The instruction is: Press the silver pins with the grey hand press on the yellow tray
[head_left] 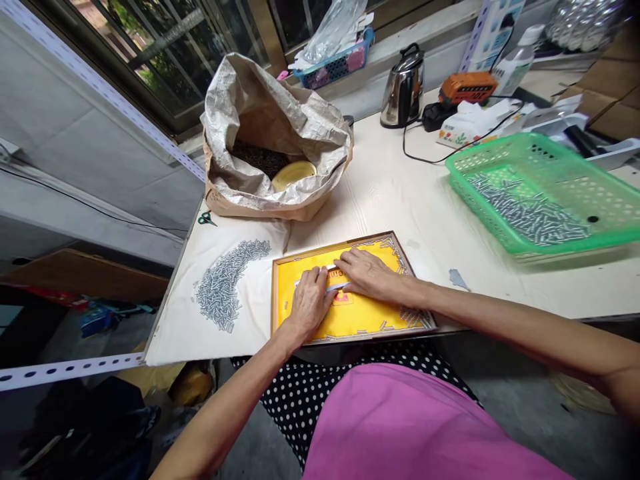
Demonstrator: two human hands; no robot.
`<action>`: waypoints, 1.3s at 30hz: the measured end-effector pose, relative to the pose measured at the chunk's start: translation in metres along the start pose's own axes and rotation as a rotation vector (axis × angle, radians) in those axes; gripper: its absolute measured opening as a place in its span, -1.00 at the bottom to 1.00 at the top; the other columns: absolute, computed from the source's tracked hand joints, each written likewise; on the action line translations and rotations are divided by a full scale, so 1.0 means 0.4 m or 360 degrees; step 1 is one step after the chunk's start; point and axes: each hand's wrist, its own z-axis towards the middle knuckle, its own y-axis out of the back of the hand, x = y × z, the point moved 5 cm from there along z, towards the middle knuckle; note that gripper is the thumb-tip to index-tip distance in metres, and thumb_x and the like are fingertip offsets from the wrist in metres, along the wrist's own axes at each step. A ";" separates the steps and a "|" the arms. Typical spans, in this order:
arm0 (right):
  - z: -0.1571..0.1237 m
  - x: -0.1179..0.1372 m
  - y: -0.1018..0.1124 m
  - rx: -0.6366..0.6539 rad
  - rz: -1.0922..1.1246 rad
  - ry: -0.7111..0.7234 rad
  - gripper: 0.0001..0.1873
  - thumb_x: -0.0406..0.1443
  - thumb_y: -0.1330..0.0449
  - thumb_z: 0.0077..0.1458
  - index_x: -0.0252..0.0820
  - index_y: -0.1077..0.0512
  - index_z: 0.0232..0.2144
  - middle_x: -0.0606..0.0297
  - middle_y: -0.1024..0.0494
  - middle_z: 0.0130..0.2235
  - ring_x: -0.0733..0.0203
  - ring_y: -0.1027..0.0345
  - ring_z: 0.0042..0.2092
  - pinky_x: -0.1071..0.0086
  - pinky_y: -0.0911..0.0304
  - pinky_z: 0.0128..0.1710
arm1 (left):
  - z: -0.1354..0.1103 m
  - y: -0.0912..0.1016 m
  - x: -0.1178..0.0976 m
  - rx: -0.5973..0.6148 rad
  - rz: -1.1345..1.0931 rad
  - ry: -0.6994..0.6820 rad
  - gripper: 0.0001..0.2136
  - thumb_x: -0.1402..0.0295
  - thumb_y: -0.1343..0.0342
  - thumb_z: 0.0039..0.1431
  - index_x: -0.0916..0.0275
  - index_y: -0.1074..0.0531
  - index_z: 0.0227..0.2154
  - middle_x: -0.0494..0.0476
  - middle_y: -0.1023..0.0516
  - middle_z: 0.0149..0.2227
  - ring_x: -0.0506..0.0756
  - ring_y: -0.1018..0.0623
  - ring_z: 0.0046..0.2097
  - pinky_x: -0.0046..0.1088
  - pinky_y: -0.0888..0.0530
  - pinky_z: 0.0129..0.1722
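A shallow brown tray (275, 300) with a yellow lining (295, 320) lies at the table's front edge. Over its middle, my left hand (310, 303) and my right hand (369, 275) are close together, fingers bent and closed around narrow pale strips (340, 287). Whether these are separate strips or the sides of one piece, I cannot tell, as my fingers cover much of them. Small silvery metal pins (415, 315) lie along the tray's right side and its edges. To the left, a curved heap of similar pins (220, 287) rests on white cloth (175, 323).
Behind the heap stands an open woven sack (280, 203) with dark small pieces and a yellow dish (295, 175) inside. Green scissors (207, 219) lie beside it. At right is a green basket (540, 250) of pins; a steel kettle (403, 90) and orange-black battery (467, 87) stand behind.
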 end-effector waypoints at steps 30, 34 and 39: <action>-0.079 -0.122 -0.068 -0.0208 0.0238 -0.0188 -0.73 -0.25 0.15 0.37 -0.12 -0.29 -0.32 0.21 -0.46 -0.34 0.08 -0.32 -0.28 0.22 -0.13 -0.22 | -0.028 0.074 0.515 -0.0291 0.0089 0.0835 -0.76 0.37 0.01 0.35 0.30 -0.57 -0.25 0.23 -0.53 -0.19 0.18 -0.44 -0.04 -0.35 -0.37 -0.05; -0.072 -0.127 -0.087 -0.0096 0.0192 -0.0207 -0.70 -0.25 0.17 0.38 -0.13 -0.30 -0.31 0.19 -0.47 -0.33 0.09 -0.33 -0.29 0.20 -0.13 -0.21 | 0.040 0.039 0.524 -0.0284 0.0004 0.0864 -0.79 0.44 -0.01 0.28 0.33 -0.56 -0.22 0.26 -0.52 -0.17 0.19 -0.45 -0.04 -0.32 -0.37 -0.01; -0.066 -0.116 -0.091 -0.0053 0.0097 -0.0208 -0.72 -0.22 0.11 0.39 -0.13 -0.32 -0.30 0.18 -0.48 -0.29 0.07 -0.33 -0.26 0.20 -0.12 -0.20 | 0.069 0.015 0.538 -0.0193 -0.0063 0.0742 -0.75 0.56 0.07 0.20 0.32 -0.52 -0.23 0.26 -0.51 -0.16 0.20 -0.41 -0.02 -0.29 -0.36 0.01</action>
